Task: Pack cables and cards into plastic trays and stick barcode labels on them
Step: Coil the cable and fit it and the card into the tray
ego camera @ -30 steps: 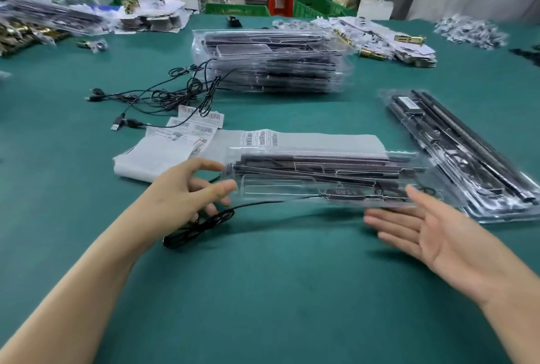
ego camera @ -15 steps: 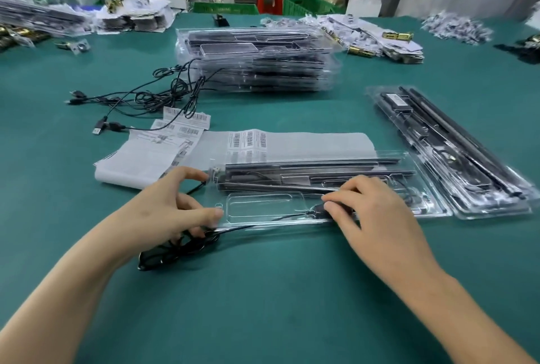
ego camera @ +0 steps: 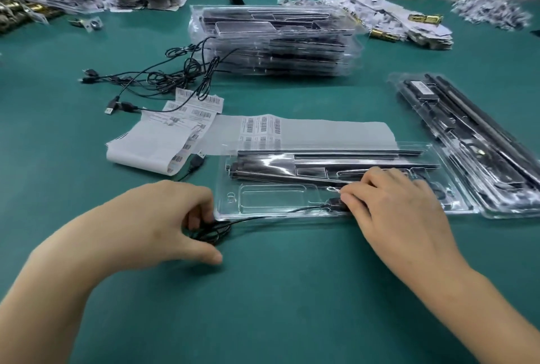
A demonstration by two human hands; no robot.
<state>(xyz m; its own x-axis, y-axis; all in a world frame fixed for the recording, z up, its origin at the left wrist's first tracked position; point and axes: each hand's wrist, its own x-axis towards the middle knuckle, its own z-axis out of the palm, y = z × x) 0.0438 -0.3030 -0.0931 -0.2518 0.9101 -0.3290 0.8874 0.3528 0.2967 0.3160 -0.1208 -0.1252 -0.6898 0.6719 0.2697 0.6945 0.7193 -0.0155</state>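
Observation:
A clear plastic tray with long black strips in it lies flat on the green table in front of me. A thin black cable runs along the tray's near edge. My right hand pinches the cable's black plug at the tray's middle. My left hand grips the coiled bundle of that cable just off the tray's left end. A long sheet of barcode labels lies behind the tray, and its folded end is at the left.
A tall stack of filled trays stands at the back centre, with loose black cables spread to its left. Another filled tray lies at the right. Piles of small packets and parts line the table's far edge.
The tray has come down flat onto the table. My right hand moved in from open at the right and took the plug. My left hand closed on the cable bundle.

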